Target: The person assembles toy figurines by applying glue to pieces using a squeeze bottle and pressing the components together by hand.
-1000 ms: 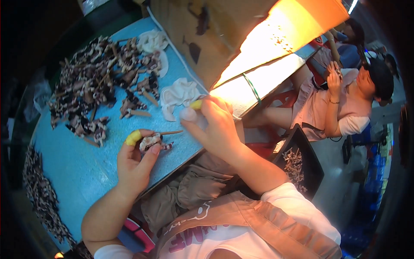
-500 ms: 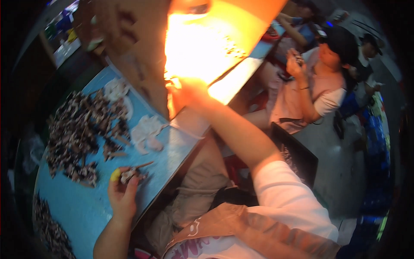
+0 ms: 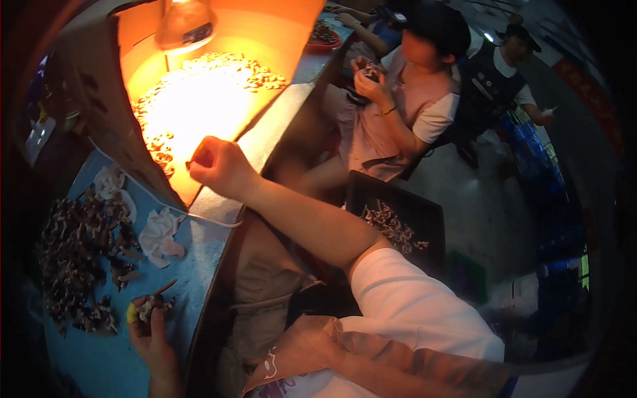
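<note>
We judge that the step in hand is setting a small piece down among the pale pieces point(image 3: 199, 99) spread under the heat lamp point(image 3: 186, 26) — so we should release low, close over the glowing tray, and place it in a gap and not on top of its neighbours, keeping our wrist away from the hot bulb and from the white cord point(image 3: 199, 215) that runs across the table edge. Our right hand point(image 3: 215, 166) is reached out to the near edge of the lit area, fingers curled nearly closed, pinching something small and dark at the tips; we cannot tell just what it is. Our left hand point(image 3: 151, 335) rests on the blue table point(image 3: 99, 365), fingers narrowed around a small dark-and-pale clump, a yellow cap on one fingertip. Just beyond it lies the heap of dark pieces point(image 3: 76, 259), with crumpled white cloths point(image 3: 159, 235) beside it.
</note>
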`<state>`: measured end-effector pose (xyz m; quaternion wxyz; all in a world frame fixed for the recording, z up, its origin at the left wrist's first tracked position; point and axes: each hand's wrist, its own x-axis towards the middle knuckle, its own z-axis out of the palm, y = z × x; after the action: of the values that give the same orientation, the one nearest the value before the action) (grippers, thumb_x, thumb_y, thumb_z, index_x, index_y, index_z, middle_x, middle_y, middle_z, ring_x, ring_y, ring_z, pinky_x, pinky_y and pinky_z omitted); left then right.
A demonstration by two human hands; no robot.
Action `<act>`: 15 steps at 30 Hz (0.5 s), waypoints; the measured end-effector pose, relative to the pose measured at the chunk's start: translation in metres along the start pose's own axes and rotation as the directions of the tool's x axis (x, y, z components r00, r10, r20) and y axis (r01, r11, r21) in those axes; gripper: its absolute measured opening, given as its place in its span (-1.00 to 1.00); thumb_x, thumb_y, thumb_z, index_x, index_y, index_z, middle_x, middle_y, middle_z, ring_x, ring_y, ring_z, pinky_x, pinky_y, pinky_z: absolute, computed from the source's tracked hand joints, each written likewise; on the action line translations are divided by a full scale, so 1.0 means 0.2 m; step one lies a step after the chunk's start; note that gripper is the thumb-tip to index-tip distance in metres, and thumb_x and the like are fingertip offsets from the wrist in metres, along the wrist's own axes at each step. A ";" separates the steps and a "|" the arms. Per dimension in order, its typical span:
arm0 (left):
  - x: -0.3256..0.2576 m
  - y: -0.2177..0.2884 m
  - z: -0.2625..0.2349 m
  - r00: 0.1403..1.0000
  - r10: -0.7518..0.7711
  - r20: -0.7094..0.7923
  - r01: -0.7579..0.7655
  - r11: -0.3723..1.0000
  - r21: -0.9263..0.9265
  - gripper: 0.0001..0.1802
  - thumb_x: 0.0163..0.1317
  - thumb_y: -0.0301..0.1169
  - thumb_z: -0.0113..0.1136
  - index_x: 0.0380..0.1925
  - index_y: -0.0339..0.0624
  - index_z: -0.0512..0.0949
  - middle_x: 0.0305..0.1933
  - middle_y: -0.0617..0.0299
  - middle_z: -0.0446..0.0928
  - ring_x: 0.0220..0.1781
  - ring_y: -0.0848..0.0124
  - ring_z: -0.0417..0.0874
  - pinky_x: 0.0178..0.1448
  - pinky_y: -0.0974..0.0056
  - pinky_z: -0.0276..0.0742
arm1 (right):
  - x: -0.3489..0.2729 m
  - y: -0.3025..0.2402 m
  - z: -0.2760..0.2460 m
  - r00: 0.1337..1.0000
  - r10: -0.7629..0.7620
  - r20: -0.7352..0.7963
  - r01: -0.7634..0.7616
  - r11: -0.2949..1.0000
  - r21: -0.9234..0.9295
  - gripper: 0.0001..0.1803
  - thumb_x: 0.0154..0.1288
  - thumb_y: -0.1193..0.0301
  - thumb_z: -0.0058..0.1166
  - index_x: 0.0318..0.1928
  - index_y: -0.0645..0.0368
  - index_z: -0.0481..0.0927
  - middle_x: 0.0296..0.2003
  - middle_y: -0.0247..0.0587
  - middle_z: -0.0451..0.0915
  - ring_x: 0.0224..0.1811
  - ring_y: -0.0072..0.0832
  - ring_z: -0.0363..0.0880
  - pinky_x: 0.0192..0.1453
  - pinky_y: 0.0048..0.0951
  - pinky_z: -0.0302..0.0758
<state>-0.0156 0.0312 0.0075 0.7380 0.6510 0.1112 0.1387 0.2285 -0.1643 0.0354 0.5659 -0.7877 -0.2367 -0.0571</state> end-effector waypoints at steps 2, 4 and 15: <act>-0.01 0.00 -0.01 0.999 0.051 0.003 -0.051 0.999 0.008 -0.69 0.25 -0.56 0.02 0.00 -0.26 0.35 -0.12 0.20 0.45 -0.10 0.47 0.47 0.05 0.37 0.42 | -0.10 -0.04 0.00 0.996 0.037 0.087 -0.051 0.984 0.168 -0.85 0.06 0.46 0.10 -0.38 0.25 0.45 -0.50 -0.32 0.51 -0.45 -0.64 0.46 -0.33 -0.55 0.44; -0.01 0.00 0.01 0.999 0.052 -0.004 -0.052 0.999 0.011 -0.70 0.25 -0.55 0.02 0.00 -0.26 0.35 -0.13 0.21 0.45 -0.13 0.47 0.47 0.04 0.36 0.43 | -0.21 -0.06 -0.01 0.992 0.061 0.114 -0.091 0.957 0.276 -0.84 0.09 0.47 0.07 -0.32 0.24 0.43 -0.43 -0.38 0.48 -0.39 -0.68 0.41 -0.29 -0.58 0.41; -0.06 0.04 0.08 0.998 -0.048 0.051 0.050 0.998 -0.036 -0.69 0.24 -0.52 0.05 -0.01 -0.23 0.35 -0.17 0.24 0.46 -0.19 0.50 0.49 -0.13 0.42 0.46 | -0.57 -0.32 0.01 0.939 -0.045 0.340 -0.110 0.900 0.423 -0.84 0.21 0.44 0.14 -0.24 0.23 0.50 -0.41 -0.39 0.53 -0.41 -0.75 0.45 -0.33 -0.67 0.41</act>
<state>-0.0211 0.0131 0.0182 0.7557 0.6375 0.1058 0.1063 0.0998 -0.1827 0.0491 0.6786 -0.6429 -0.3246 0.1445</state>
